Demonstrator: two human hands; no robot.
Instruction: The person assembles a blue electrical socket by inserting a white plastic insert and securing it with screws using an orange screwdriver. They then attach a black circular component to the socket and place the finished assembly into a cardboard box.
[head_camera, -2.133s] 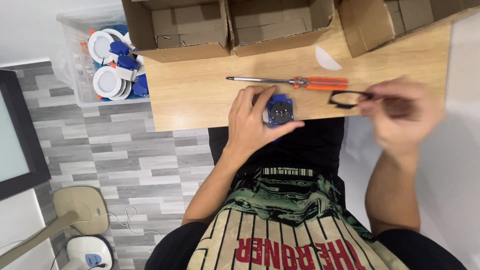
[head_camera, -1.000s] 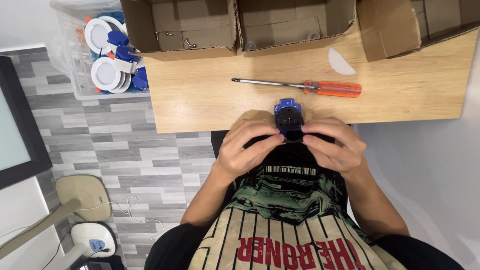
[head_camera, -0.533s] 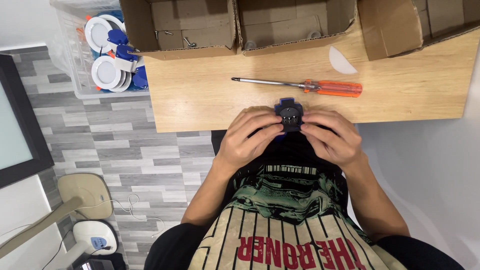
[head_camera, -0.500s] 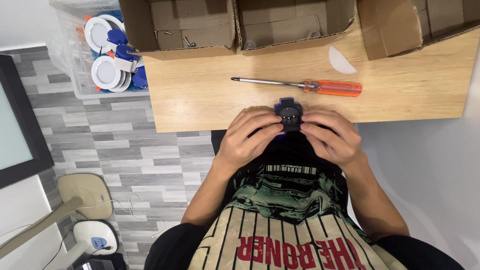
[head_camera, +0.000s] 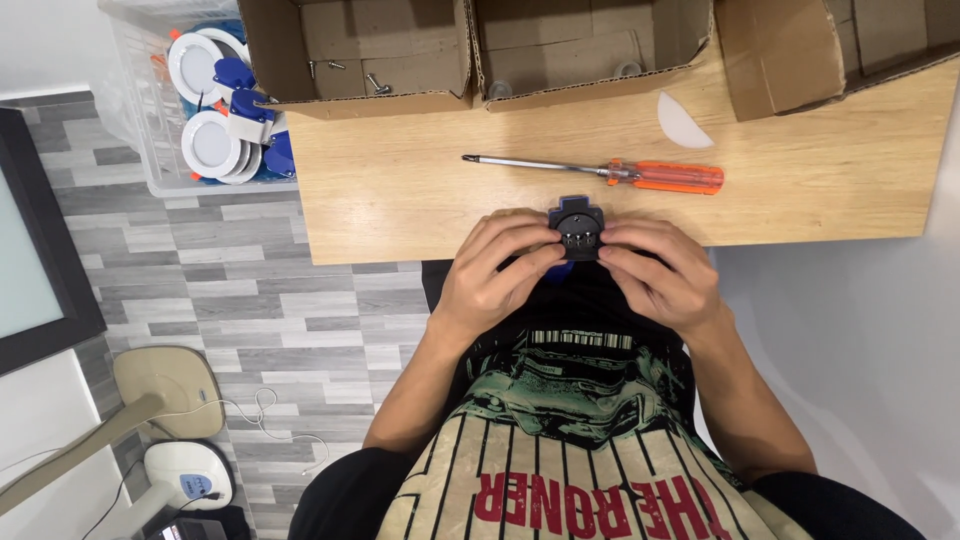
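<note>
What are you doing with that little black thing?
A person sits at a wooden table and holds a small dark plug-like part at the table's near edge, pinched between the left hand and the right hand. An orange-handled screwdriver lies untouched on the table just beyond it. Open cardboard boxes stand along the far side, and a clear bin of white round lamps sits on the floor.

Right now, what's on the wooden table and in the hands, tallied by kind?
Cardboard boxes: 3
Orange-handled screwdriver: 1
White half-round piece: 1
Small dark blue part, held by left hand and right hand: 1
Total: 6
</note>
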